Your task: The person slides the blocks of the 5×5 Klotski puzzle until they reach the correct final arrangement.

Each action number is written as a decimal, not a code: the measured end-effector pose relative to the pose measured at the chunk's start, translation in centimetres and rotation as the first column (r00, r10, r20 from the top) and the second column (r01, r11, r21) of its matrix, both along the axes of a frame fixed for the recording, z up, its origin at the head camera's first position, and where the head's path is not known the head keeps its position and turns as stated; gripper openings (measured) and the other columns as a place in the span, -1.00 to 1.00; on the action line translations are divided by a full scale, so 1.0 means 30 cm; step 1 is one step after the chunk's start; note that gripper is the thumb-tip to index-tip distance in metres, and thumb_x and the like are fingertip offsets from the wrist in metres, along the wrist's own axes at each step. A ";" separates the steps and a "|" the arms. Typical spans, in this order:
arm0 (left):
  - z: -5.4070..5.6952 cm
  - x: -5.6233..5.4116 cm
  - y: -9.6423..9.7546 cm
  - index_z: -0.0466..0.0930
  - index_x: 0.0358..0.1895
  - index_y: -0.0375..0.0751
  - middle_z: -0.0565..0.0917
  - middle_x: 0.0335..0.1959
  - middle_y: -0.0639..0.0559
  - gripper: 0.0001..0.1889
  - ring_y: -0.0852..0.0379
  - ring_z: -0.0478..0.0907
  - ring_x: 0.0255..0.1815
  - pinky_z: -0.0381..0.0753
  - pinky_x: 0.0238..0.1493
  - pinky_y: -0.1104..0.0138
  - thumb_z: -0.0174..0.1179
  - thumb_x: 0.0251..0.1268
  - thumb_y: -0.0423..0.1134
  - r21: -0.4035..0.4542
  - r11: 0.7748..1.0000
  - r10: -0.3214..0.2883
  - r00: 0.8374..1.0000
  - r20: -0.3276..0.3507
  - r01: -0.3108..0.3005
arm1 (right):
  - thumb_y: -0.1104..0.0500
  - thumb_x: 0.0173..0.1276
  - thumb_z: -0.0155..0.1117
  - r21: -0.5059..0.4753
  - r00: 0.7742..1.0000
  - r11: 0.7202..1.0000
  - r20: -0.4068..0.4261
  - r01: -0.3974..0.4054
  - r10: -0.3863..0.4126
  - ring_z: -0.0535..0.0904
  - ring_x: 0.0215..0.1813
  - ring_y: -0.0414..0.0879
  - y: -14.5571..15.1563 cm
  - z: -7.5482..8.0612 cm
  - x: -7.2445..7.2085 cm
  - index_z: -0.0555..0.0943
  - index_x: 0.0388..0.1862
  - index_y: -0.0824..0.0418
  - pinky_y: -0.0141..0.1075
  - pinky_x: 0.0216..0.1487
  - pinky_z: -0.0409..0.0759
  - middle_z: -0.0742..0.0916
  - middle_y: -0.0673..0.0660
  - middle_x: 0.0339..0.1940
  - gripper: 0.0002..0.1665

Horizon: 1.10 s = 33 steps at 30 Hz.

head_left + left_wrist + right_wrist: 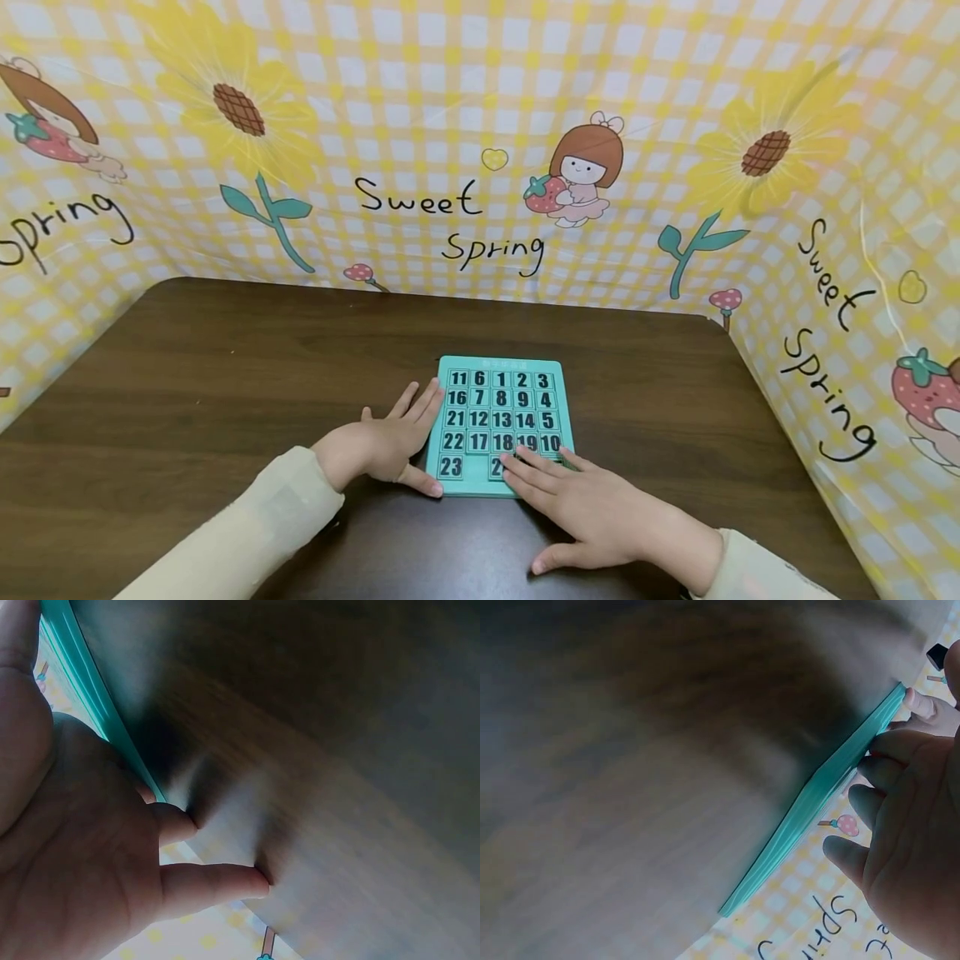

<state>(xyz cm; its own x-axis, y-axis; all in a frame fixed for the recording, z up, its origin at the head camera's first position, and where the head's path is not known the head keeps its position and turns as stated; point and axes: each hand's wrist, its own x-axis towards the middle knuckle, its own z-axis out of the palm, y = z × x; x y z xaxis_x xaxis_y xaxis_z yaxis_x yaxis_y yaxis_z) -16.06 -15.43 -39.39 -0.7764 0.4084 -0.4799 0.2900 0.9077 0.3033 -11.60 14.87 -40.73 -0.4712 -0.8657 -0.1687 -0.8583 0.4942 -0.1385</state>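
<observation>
A teal sliding number puzzle (501,454) lies flat on the table in the head view, with black numbers on its tiles. My left hand (386,442) rests along its left edge, fingers straight and thumb at the near left corner. Fingertips of my right hand (588,504) lie on the bottom row, covering several tiles, while its thumb is spread out over the table. Beside tile 23 (451,467) there is a gap in that row. The wrist views show the teal board's side edge (94,690) near the left palm and the same board (802,810) beneath the right fingers.
The dark brown wooden table (225,400) spreads around the puzzle. A yellow checked cloth (420,100) with sunflowers and "Sweet Spring" lettering stands as a wall along the back and both sides.
</observation>
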 end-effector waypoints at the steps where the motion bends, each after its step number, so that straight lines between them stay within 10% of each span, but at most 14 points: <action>1: -0.001 0.000 -0.001 -0.47 0.62 -0.11 -0.48 0.65 0.00 0.40 -0.15 -0.53 0.65 -0.16 0.27 -0.57 0.31 -0.06 0.45 0.001 1.000 0.000 1.000 0.000 0.000 | -0.53 0.38 -0.17 -0.002 1.000 1.000 -0.001 0.002 -0.002 -0.04 0.67 -0.01 0.004 -0.001 0.001 0.04 0.64 0.08 0.25 0.43 0.26 0.06 0.01 0.68 0.07; 33: -0.012 0.003 -0.002 -0.47 0.61 -0.12 -0.47 0.65 0.00 0.39 -0.15 -0.51 0.66 -0.13 0.29 -0.55 0.28 -0.04 0.47 -0.023 1.000 -0.006 1.000 -0.007 0.005 | -0.55 0.39 -0.22 0.063 0.997 0.995 0.034 -0.077 0.075 -0.20 0.69 -0.11 -0.180 0.011 -0.040 -0.09 0.66 0.05 0.17 0.54 0.12 -0.08 -0.05 0.69 0.09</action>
